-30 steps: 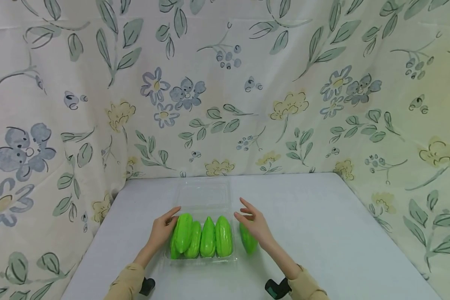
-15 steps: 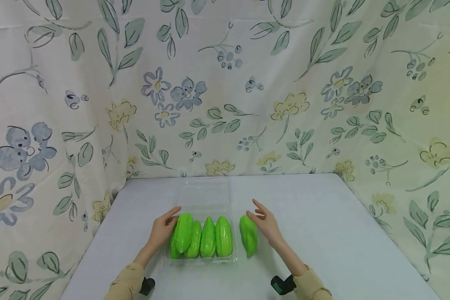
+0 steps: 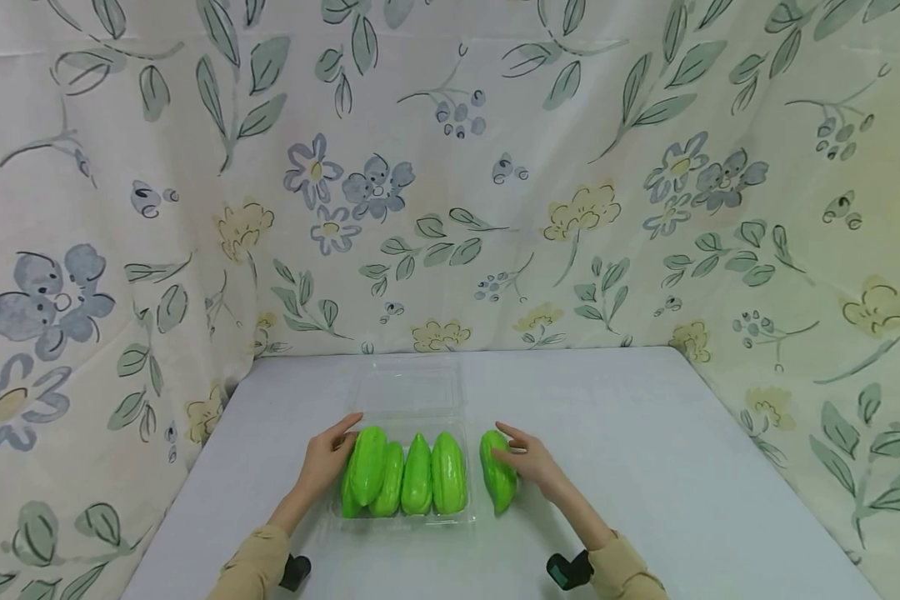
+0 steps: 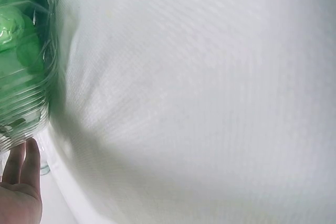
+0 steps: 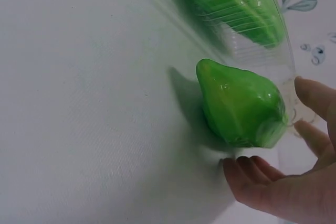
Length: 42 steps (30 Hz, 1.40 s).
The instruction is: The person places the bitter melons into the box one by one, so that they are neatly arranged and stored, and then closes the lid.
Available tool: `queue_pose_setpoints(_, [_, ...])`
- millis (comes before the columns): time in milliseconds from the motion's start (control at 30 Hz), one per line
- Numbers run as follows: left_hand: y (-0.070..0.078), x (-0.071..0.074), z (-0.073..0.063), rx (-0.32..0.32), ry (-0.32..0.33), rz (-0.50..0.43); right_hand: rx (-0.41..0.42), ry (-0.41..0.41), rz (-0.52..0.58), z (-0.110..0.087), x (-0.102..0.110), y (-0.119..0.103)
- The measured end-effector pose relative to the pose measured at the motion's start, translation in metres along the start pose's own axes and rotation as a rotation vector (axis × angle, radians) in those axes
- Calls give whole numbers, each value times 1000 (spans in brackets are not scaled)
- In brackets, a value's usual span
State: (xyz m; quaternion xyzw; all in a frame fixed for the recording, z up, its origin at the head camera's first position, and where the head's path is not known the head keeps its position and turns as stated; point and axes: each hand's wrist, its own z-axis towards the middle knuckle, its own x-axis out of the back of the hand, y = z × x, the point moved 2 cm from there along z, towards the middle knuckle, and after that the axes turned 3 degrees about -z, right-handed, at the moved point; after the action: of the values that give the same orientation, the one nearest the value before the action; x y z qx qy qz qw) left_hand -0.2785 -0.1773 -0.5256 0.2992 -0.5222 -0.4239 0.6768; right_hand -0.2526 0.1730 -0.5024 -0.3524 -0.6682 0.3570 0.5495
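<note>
A clear plastic box (image 3: 461,510) stands on the table with several long, ridged, glossy green fruits (image 3: 417,479) in it; one lies on top of others at the left. My left hand (image 3: 326,458) is at the box's left side. In the left wrist view, straight fingers (image 4: 30,166) touch the clear ribbed wall. One more green fruit (image 5: 241,106) lies on the table just right of the box. My right hand (image 3: 532,461) spreads over its far right side, with thumb and fingers apart around it. Contact with that fruit is not plain.
The box's clear lid (image 3: 408,390) lies folded back behind it. A white table (image 3: 607,433) extends to both sides. Behind and beside it hangs a floral curtain (image 3: 450,167). Dark wrist devices (image 3: 570,571) show near both sleeves.
My right hand first drew off to the right, uncovering the loose green fruit, then lowered toward it. The left hand and the box have stayed in place.
</note>
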Motion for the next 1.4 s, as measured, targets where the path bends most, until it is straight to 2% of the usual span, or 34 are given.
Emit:
queue_pose_setpoints(167, [0, 0, 1, -10, -3, -1, 18, -29, -15, -1, -3, 1])
queue_pose_setpoints(367, [1, 0, 2, -6, -11, 4, 12, -21, -18, -1, -4, 1])
queue_pose_setpoints(733, [4, 0, 2, -22, -4, -5, -81, -32, 3, 1, -2, 3])
queue_pose_setpoints(1000, [4, 0, 2, -15, -8, -24, -102, -31, 26, 1, -3, 5])
queue_pose_setpoints(1400, [-1, 1, 0, -5, -12, 1, -95, -31, 80, -2, -8, 9])
